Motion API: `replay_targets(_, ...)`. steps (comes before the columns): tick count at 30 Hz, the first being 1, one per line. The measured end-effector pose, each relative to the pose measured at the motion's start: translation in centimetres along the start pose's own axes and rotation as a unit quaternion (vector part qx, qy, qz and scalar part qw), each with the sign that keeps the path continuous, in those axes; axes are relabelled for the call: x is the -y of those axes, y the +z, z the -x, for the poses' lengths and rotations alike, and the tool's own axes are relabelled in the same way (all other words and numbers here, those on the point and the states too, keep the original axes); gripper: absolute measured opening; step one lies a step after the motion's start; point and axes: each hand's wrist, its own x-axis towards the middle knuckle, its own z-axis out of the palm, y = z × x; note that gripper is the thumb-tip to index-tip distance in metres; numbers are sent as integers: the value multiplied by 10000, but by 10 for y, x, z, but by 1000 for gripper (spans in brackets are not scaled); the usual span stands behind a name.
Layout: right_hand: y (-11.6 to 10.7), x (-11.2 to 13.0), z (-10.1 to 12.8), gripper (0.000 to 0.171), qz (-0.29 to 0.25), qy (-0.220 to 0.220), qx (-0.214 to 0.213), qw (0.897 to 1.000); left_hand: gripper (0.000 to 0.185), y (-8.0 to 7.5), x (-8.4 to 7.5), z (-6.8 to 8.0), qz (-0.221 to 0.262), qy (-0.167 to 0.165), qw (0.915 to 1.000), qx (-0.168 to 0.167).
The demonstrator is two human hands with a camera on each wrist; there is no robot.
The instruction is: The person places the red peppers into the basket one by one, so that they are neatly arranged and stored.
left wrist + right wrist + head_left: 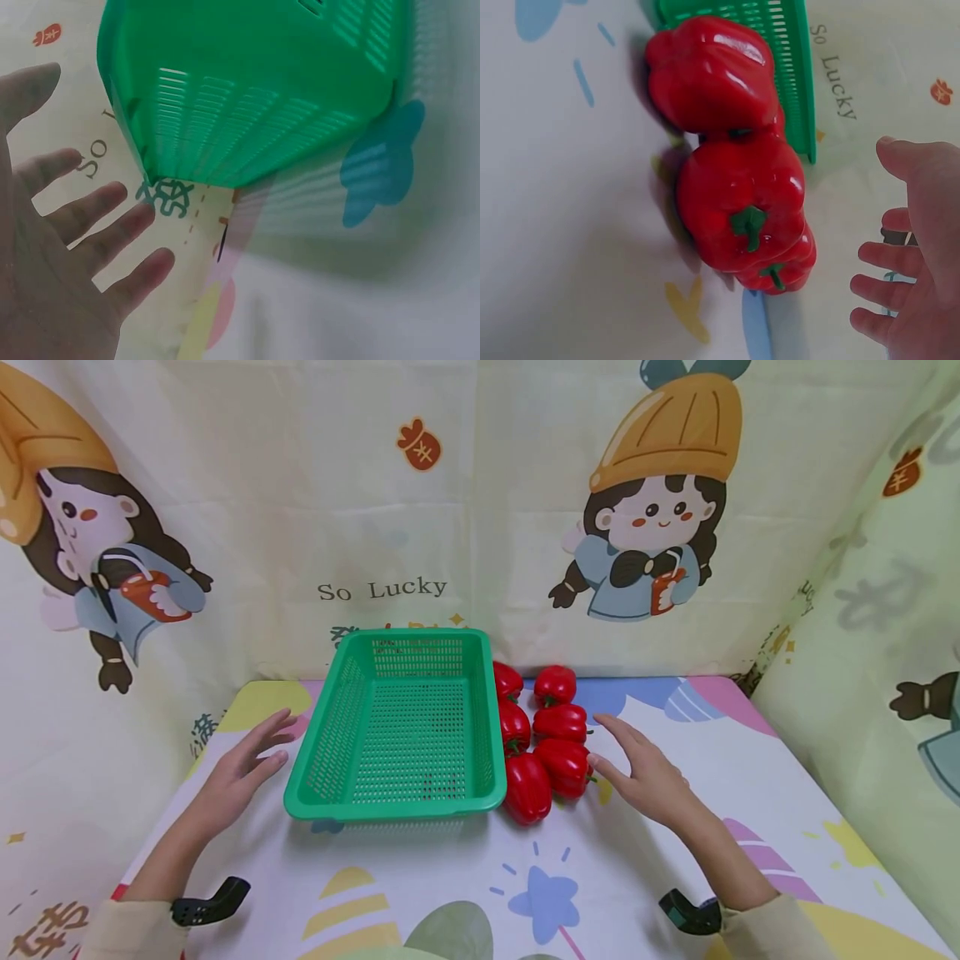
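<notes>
While both of my hands are hovering flat over the table [450,893], the thing that matters most is lying just left of my right hand [647,772]: a cluster of red peppers [542,739] packed against the right wall of the green basket [405,727]. My right fingers are spread and relaxed, holding nothing, with the thumb almost touching the nearest pepper [564,766]. That pepper is sitting in the front row beside another one [527,787], and the rest are running away from me in two short rows along the basket's long side. My left hand [242,768] is also lying open and holding nothing, just off the basket's left front corner, well apart from the peppers, so my right hand is clearly the nearer one.

From the right wrist view I am seeing what the head view is not showing well: the nearest pepper [741,202] is lying with its green stem [748,225] pointing toward my palm [922,247], and the peppers are pressing against each other. The left wrist view is showing only my spread fingers [90,225] beside the basket's slotted outer wall [255,90], not touching it.
</notes>
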Motion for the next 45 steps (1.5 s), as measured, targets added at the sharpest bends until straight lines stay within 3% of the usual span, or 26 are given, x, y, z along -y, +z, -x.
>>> replay_targets(21, 10, -6, -1, 68, -524, -112, -335, 9980, 57, 8, 2, -5, 826, 129, 9961, 277)
replay_targets(32, 18, -9, 0, 67, -629, -54, -434, 9971, 57, 13, 2, -6, 654, -152, 9973, 298)
replay_targets(39, 23, -8, 0, 67, -724, -57, -399, 9966, 56, 17, 2, -8, 1036, -213, 9939, 316)
replay_targets(45, 27, -9, 0, 67, -768, -43, -416, 9962, 54, 16, 1, -8, 966, -220, 9942, 420)
